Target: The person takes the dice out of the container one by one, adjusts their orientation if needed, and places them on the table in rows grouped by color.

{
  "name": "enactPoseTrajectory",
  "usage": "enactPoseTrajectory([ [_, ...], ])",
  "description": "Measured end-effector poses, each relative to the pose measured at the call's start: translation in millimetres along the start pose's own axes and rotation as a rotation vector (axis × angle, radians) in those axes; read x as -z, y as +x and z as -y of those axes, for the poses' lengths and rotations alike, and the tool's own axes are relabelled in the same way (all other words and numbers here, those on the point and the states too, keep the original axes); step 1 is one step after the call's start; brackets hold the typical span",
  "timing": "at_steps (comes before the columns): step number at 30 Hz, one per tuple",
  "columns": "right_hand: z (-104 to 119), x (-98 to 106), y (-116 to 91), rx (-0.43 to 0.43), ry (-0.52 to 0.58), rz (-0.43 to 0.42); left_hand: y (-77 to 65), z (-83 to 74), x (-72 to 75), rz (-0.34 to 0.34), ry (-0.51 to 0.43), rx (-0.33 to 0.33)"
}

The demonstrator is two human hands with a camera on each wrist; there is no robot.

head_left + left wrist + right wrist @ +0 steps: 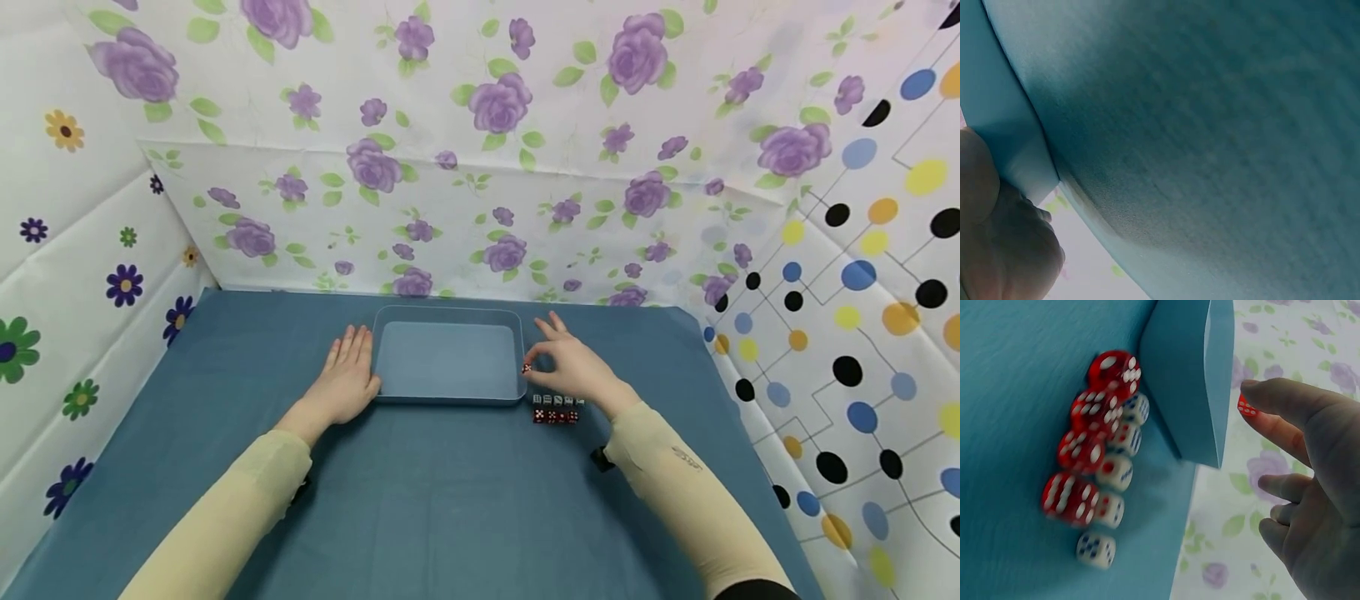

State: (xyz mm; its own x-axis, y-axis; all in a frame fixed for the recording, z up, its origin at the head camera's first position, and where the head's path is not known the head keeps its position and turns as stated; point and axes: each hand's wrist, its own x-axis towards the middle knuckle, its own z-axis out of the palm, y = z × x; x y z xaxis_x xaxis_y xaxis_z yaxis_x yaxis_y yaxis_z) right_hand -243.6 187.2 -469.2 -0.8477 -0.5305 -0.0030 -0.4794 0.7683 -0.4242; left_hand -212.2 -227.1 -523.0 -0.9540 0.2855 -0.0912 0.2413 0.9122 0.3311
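Note:
A shallow blue-grey tray (pixel 448 316) lies on the cloth-covered table. My left hand (pixel 342 387) rests along its left side with the fingers straight; in the left wrist view only part of that hand (pixel 1010 250) shows beside the tray wall (pixel 1010 119). Between thumb and index finger, my right hand (pixel 576 368) pinches a red die (pixel 1247 406) by the tray's right edge, the other fingers spread. Just nearer than that hand is a row of red dice (pixel 1071 499), with a row of white dice (pixel 1095 550) beside it, outside the tray.
A blue cloth (pixel 450 500) covers the table. Behind it hangs a white sheet with purple flowers (pixel 498 104). Patterned sheets close off both sides, with daisies (pixel 123 285) on the left and coloured dots (pixel 858 275) on the right.

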Motion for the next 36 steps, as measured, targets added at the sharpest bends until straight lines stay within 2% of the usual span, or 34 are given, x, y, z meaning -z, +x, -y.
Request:
enactPoseTrajectory([
  [7,-17.2,4.7,-22.4,0.013,0.013,0.051,-3.2,-2.9,1.2,-0.003,-0.007,0.007],
  [12,-33.0,9.6,-44.2,-0.02,0.044,0.06,-2.3,-3.8,-3.6,0.003,-0.022,-0.002],
  [17,-49.0,16.9,-60.6,-0.046,0.046,0.041,1.5,-3.2,2.3,0.012,-0.014,-0.003],
  [22,-60.9,13.3,-73.7,-0.089,0.028,0.055,-1.0,-1.1,3.6,0.018,-0.017,0.004],
  [30,-71.4,-1.9,-82.2,-0.108,-0.006,0.078,-2.0,-0.9,3.0,0.025,-0.007,0.004],
  [36,-69.9,-8.0,-81.5,-0.096,-0.034,0.053,-1.1,-1.5,3.4,0.02,-0.004,0.012],
])
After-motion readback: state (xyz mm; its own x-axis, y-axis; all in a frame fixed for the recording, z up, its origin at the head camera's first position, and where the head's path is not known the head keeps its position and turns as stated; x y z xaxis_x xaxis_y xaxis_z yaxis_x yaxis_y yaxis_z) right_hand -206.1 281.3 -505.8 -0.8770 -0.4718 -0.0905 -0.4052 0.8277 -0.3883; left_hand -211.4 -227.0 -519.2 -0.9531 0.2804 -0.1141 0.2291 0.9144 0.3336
